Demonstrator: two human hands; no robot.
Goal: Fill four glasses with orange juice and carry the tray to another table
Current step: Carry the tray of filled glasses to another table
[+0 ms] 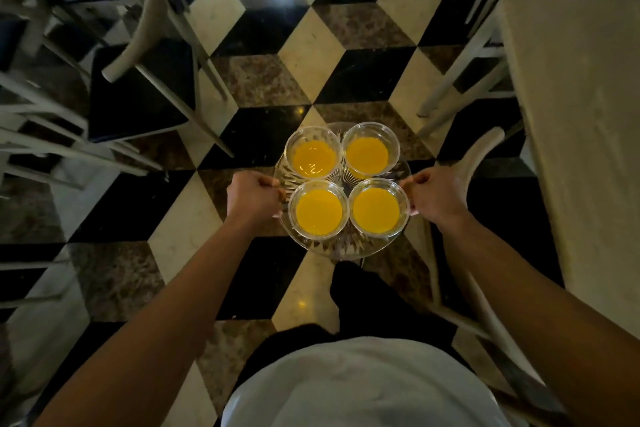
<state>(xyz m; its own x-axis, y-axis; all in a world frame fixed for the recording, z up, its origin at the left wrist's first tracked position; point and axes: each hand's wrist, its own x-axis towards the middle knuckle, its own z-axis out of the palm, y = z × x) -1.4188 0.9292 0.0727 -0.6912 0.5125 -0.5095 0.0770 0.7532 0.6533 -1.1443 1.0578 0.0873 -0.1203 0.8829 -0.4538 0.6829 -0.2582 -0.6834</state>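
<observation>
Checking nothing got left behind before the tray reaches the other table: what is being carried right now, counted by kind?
Glasses of orange juice: 4 (far left, far right, near left, near right)
Clear glass tray: 1, gripped at its edges by the left hand and right hand
Total: 5

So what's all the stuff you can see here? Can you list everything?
glasses: four, clear, filled with orange juice, standing together on the tray
tray: one, clear cut glass, round, held above the floor
floor: black, cream and brown tiles
chairs: pale frames, dark seats, left side; more on the right
table: one, cream cloth, right side
left hand: grips the tray's left edge
right hand: grips the tray's right edge
</observation>
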